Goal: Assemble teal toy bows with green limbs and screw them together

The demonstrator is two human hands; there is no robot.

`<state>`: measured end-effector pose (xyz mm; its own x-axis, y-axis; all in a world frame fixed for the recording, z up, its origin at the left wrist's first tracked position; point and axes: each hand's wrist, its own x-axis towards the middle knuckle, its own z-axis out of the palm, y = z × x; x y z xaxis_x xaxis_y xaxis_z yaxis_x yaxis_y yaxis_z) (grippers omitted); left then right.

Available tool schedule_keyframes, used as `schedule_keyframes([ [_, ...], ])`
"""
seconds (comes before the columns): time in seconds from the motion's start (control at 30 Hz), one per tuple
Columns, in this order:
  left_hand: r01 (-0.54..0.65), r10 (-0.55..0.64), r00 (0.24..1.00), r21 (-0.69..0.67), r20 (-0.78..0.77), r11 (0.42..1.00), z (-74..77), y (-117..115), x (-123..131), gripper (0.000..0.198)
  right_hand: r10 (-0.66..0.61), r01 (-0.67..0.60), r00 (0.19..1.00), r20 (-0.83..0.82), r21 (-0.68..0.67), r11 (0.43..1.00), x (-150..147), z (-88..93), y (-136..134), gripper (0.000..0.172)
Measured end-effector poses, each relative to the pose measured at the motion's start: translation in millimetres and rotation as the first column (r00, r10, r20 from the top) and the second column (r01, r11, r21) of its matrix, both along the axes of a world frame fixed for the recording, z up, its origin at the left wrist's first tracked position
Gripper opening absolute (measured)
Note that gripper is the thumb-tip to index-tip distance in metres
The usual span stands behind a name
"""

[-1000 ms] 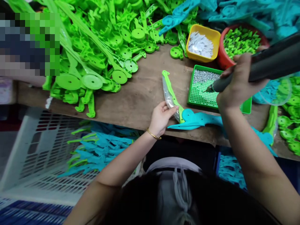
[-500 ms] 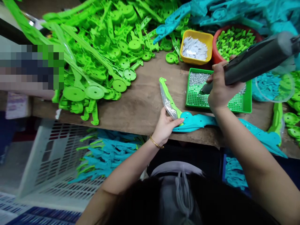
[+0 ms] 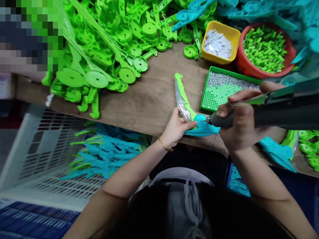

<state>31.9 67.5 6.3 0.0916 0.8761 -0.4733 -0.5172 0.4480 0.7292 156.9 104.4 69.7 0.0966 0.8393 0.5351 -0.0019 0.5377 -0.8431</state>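
With thumb on top and fingers beneath, my left hand point(image 3: 175, 127) grips a blue and green plastic piece point(image 3: 206, 129) at its joint, near the table's front edge. Its green arm, with a clear curved blade point(image 3: 181, 101), points away from me. My right hand point(image 3: 240, 122) is wrapped round a dark electric screwdriver point(image 3: 281, 111) lying nearly level. The screwdriver's tip is at the round blue end of the piece; whether it touches is hard to tell. Behind it stands a green perforated tray point(image 3: 208, 94) of small metal screws point(image 3: 224, 79), partly covered by my right hand.
Green plastic parts point(image 3: 99, 49) are heaped at the left, blue parts point(image 3: 264, 15) at the back right. A yellow bowl point(image 3: 224, 60) holds white pieces; a red bowl point(image 3: 259, 71) holds small green ones. Below the table, a white crate point(image 3: 27, 146) contains blue-green pieces. Another person's arm shows at left.
My right hand has brought the screwdriver from the screw tray down to the blue joint, turning it more level. My left hand keeps its grip on the piece. The whole view has shifted slightly.
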Motion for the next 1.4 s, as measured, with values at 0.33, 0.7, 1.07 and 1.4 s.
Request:
schedule_keyframes([
  [0.33,-0.022,0.022,0.999,-0.023,0.036,1.000,-1.8,-1,1,0.073,0.083,-0.081,0.993,0.078,-0.033,0.996,0,-22.9,5,0.032],
  [0.7,-0.048,0.049,0.998,-0.019,0.044,0.999,-0.2,-2,1,0.058,-0.429,0.446,0.888,-0.167,0.086,0.891,22,-4.2,70,0.018],
  [1.07,-0.067,0.067,0.996,-0.018,0.051,0.998,-1.5,-2,2,0.055,-0.459,0.458,0.888,-0.026,-0.022,0.889,28,-46.4,89,0.030],
  [1.4,-0.057,0.058,0.997,-0.009,0.051,0.998,-1.1,-1,1,0.058,-0.300,0.326,0.927,-0.226,0.091,0.941,20,-6.0,69,0.022],
])
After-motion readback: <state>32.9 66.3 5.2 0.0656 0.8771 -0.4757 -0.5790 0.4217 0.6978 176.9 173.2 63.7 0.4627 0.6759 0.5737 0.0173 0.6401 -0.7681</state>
